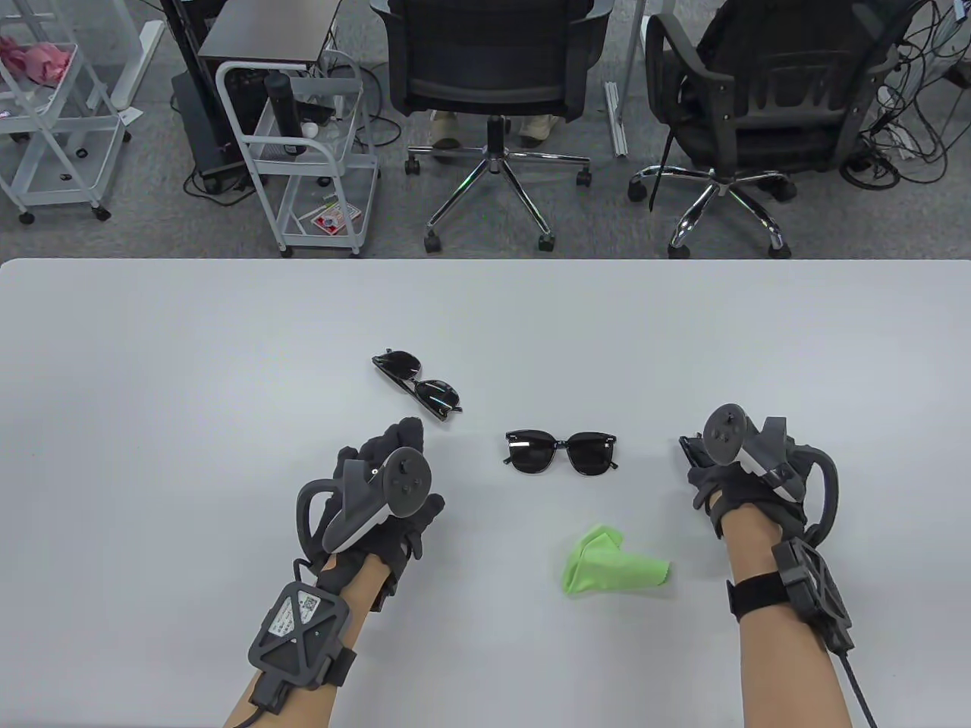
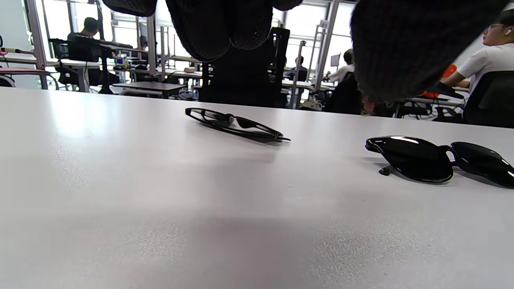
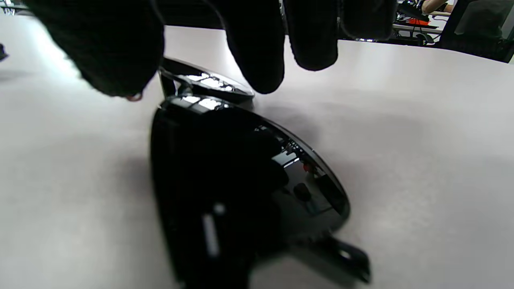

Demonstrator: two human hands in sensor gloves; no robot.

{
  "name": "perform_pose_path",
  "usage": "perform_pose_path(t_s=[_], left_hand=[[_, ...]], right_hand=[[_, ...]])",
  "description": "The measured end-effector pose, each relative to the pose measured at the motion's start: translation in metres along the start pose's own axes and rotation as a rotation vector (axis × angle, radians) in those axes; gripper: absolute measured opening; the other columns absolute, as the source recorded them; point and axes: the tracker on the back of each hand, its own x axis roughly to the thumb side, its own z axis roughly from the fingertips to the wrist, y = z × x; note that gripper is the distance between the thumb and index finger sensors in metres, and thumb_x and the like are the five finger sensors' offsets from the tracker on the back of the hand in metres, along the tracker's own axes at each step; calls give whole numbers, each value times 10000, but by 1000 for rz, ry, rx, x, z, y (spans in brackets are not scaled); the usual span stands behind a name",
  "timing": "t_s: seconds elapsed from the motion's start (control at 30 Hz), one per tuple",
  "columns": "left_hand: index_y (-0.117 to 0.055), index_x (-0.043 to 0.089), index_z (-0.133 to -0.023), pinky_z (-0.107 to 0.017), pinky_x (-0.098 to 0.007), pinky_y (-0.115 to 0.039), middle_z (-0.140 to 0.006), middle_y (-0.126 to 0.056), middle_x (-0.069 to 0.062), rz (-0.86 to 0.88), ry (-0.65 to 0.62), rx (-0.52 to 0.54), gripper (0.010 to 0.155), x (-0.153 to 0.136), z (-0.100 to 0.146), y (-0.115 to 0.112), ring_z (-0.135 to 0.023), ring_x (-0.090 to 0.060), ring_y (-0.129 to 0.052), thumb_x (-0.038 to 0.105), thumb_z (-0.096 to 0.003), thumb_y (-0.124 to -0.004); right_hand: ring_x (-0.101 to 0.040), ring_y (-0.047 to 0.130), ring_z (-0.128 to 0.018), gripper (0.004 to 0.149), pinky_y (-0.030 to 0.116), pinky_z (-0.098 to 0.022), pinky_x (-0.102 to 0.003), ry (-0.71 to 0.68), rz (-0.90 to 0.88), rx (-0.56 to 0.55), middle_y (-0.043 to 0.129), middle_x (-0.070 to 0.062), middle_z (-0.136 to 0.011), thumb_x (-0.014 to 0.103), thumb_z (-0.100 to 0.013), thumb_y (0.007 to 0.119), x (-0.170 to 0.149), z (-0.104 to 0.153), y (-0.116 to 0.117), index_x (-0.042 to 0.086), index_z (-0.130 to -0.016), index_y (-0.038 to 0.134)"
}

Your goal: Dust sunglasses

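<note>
Three black sunglasses lie on the white table (image 1: 190,379). A thin-framed pair (image 1: 417,383) lies folded at the centre left, also in the left wrist view (image 2: 237,124). A thick-framed pair (image 1: 561,453) lies in the middle, also in the left wrist view (image 2: 437,160). A third pair (image 1: 689,449) lies mostly hidden beneath my right hand (image 1: 702,464); the right wrist view shows it (image 3: 241,176) on the table just below my spread fingers (image 3: 257,48), which hold nothing. My left hand (image 1: 413,459) hovers empty just near the thin pair. A crumpled green cloth (image 1: 607,567) lies between my hands.
Beyond the table's far edge stand two office chairs (image 1: 493,68) and white wire carts (image 1: 311,152). Bare table surface stretches to the left and to the far right.
</note>
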Motion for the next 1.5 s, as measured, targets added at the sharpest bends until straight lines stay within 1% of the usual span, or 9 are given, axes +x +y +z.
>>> perform_pose_path(t_s=[0.13,0.27,0.57,0.83,0.97,1.13,1.3,1.4,1.5], left_hand=[[-332,286,-1084,-761,-574,-510,-1141,-510,45,-1,-2,0,987,0,0,0,-1063,-276,-665,624,-320,-858],[-332,287,-1084,-761,-573,-511,-1142,-510,46,-6,-3,-4,988,1,1,-1,-1063,-279,-662,626,-318,-857],[-336,292,-1085,-762,-574,-508,-1142,-513,50,7,-14,-18,982,3,1,-3,-1069,-282,-652,632,-320,-850],[-365,317,-1085,-767,-555,-528,-1141,-529,71,133,-103,13,930,20,7,5,-1080,-256,-659,675,-328,-769],[-341,337,-1087,-783,-540,-535,-1158,-499,83,312,-185,-14,943,24,8,8,-1104,-243,-640,720,-313,-718],[-364,307,-1087,-777,-542,-567,-1146,-551,33,680,-218,-153,981,24,8,3,-1058,-253,-755,752,-281,-702],[-413,285,-1080,-762,-530,-610,-1108,-654,36,632,-208,-162,965,23,6,1,-984,-222,-871,751,-286,-701],[-483,283,-1066,-754,-523,-628,-1066,-735,61,593,-237,-243,856,25,2,-5,-921,-188,-945,669,-340,-722],[-484,285,-1069,-754,-532,-619,-1068,-729,66,582,-273,-324,883,26,0,-13,-920,-190,-937,668,-322,-759]], right_hand=[[-547,747,-877,675,505,-594,-723,-11,31,23,851,-234,-950,586,-379,922,5,1,3,42,-779,943],[-518,814,-843,525,538,-594,-711,-21,73,-9,914,-204,-896,449,-382,957,13,4,3,55,-728,974],[-493,829,-840,478,538,-601,-707,-181,-152,-188,919,-176,-885,396,-361,980,27,26,-29,70,-711,974],[-444,858,-851,433,571,-618,-691,-588,-18,-435,932,-127,-884,362,-340,997,129,93,-77,119,-699,980],[-414,881,-841,384,572,-628,-687,-675,15,-527,956,-77,-861,352,-333,1007,162,118,-91,172,-672,995],[-381,895,-839,376,576,-639,-675,-771,175,-610,963,-54,-850,367,-323,1011,198,136,-78,195,-657,997],[-353,900,-848,375,581,-652,-664,-885,321,-713,964,-29,-850,379,-315,1008,209,148,-55,217,-653,994],[-347,893,-855,376,579,-656,-662,-924,317,-736,959,-26,-854,380,-318,1006,212,153,-50,219,-658,989],[-344,889,-859,382,574,-658,-662,-970,348,-754,955,-21,-857,382,-314,1007,213,157,-47,224,-661,984]])
